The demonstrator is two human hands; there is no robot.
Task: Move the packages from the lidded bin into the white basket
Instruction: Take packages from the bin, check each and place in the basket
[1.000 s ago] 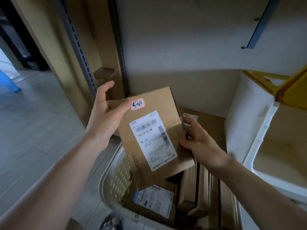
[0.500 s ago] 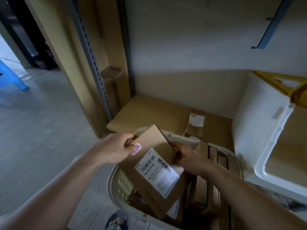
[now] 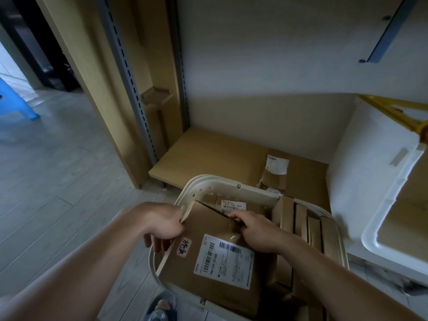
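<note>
A flat brown cardboard package (image 3: 206, 232) with a white shipping label and a small red-edged sticker lies tilted inside the white basket (image 3: 231, 185), on top of other packages. My left hand (image 3: 162, 223) grips its left edge at the basket rim. My right hand (image 3: 254, 228) presses on its upper right corner. Several more brown packages (image 3: 301, 222) stand on edge in the basket's right side. The white lidded bin (image 3: 370, 181) stands to the right with its yellow lid (image 3: 398, 112) raised; its inside is mostly out of view.
A low wooden shelf board (image 3: 208, 156) behind the basket carries another labelled package (image 3: 275, 172). A slotted metal upright (image 3: 125, 72) and wooden panel rise at left. Grey plank floor (image 3: 58, 170) spreads left, with a blue stool (image 3: 14, 100). My sandalled foot (image 3: 162, 306) is below the basket.
Both hands have lowered the labelled package from chest height down into the basket, where it now rests on the other packages. The view has tilted down toward the basket.
</note>
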